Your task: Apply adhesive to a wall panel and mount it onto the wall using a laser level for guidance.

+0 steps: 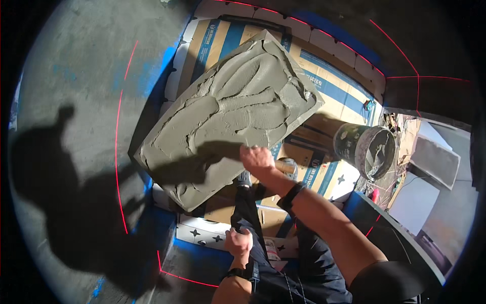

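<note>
A large rectangular slab (186,205), likely a tile, lies at a slant in front of me. Thick grey mortar (238,114) covers its upper face in ridges and swirls. Over its near right edge, my right hand (258,158) is closed around the handle of a trowel. The tan handle end (284,166) pokes out past the palm; the blade is hard to tell from the mortar and shadow. My left hand (238,242) is curled into a loose fist above my left thigh, away from the slab, with nothing visible in it.
Flattened cardboard (334,76) with blue stripes lies under the slab. To the right stands a dark bucket (347,144) with mortar inside. Patterned white tiles (197,230) border the cardboard. A grey block (435,161) lies farther right. Red laser lines cross the walls; my shadow falls left.
</note>
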`<move>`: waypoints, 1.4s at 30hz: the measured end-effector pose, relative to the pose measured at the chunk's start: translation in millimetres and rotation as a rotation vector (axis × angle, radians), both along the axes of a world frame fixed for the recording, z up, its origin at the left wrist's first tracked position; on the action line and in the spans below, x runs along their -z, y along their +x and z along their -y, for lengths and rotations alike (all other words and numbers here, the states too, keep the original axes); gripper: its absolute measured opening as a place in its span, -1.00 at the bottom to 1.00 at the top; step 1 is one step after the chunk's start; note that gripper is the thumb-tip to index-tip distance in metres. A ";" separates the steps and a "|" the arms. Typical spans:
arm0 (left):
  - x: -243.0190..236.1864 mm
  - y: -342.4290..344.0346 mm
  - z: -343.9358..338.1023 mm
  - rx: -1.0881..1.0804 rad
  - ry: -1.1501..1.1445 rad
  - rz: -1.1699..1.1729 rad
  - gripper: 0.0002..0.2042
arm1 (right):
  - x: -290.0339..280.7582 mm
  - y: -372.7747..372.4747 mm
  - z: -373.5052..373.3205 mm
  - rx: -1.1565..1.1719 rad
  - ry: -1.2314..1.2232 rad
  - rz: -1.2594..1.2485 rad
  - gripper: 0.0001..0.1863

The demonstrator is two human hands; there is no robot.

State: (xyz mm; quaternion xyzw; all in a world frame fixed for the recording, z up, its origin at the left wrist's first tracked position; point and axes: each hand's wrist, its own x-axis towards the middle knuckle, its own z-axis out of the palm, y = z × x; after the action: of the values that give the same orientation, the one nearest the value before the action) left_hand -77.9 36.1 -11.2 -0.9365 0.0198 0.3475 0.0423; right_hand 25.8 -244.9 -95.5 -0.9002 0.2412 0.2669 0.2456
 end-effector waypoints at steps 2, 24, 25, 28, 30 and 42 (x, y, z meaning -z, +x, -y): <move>6.5 -2.9 -6.9 0.028 0.002 0.014 -0.60 | -12.7 2.0 54.7 0.072 -0.163 -0.007 -0.75; 10.6 -7.8 1.7 0.111 -0.021 0.070 -0.66 | -38.4 -74.7 -0.8 0.510 0.022 -0.079 -0.76; 13.4 -9.6 1.1 0.117 -0.025 0.062 -0.66 | -31.6 -77.8 -4.8 0.542 0.012 -0.107 -0.74; 15.8 -10.0 2.0 0.109 -0.019 0.055 -0.66 | -19.8 -89.8 -19.8 0.552 0.066 -0.042 -0.71; 14.5 -6.8 4.5 0.104 -0.009 0.041 -0.65 | -23.2 -93.3 -26.6 0.533 0.070 -0.061 -0.65; 9.9 -2.1 9.1 0.113 0.000 -0.013 -0.63 | -42.8 -101.6 -4.9 0.572 -0.012 -0.127 -0.74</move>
State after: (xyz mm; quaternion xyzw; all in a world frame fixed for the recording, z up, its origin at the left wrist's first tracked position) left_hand -79.9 27.0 -21.1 -0.9316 0.0727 0.3507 0.0618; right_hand -75.7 -240.0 -52.7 -0.7786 0.5018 0.2409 0.2898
